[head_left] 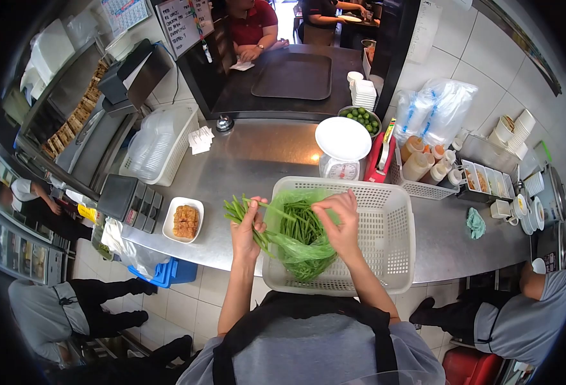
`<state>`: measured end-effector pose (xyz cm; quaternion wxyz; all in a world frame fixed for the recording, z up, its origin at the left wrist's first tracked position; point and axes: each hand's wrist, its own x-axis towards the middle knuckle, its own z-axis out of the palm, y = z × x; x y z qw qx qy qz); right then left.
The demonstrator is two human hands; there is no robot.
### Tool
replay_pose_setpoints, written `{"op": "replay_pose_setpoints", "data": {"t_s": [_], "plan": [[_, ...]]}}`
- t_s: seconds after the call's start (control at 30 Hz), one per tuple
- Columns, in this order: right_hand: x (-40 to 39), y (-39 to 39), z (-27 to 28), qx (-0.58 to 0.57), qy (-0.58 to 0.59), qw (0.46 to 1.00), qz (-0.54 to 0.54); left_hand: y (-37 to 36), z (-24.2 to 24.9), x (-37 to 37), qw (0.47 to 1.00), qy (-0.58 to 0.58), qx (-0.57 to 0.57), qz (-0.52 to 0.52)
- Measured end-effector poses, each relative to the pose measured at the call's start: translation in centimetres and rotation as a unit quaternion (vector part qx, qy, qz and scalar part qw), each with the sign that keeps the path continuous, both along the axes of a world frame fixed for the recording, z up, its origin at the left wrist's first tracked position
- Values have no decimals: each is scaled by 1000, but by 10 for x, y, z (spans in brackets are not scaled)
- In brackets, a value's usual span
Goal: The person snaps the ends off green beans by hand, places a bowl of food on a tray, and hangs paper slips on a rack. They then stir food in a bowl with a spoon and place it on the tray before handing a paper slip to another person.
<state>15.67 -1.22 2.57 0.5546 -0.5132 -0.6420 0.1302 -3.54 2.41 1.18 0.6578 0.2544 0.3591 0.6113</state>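
Green beans [235,210], bunched just beside an open green bag [305,266], call for a light, even hold that keeps them aligned without bruising — they jut from both sides of the left hand [246,229], its fingers closed around them. The right hand [341,224] hangs over the bag, fingertips close together — whether they pinch a bean cannot be told. A white basket [385,247] on the steel counter [257,151] holds the bag.

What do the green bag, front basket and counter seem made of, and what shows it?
Green bag: thin, slightly shiny plastic film; it is see-through and crinkled.
Front basket: probably moulded plastic, fairly matte; regular openings pattern it.
Counter: likely stainless steel, satin; grey with blurred reflections.
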Motion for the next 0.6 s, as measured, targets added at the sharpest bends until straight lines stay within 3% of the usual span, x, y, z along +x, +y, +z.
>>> {"op": "replay_pose_setpoints", "data": {"t_s": [0.1,0.17,0.27,0.4,0.47,0.6], "plan": [[3,1,-12,-106,-205,970,78,0,2,-4,993,104,8,-57],[2,-2,-24,-198,-326,916,127,-1,2,-2,981,178,16,-75],[-8,4,-14,-83,-242,966,41,-5,8,-2,945,305,43,-109],[-6,7,13,-2,-264,964,44,-9,7,3,877,444,145,-111],[-2,9,13,-6,-270,961,56,-11,13,6,843,484,213,-94],[-2,7,19,-41,-205,975,75,-13,17,5,846,478,209,-107]]}}
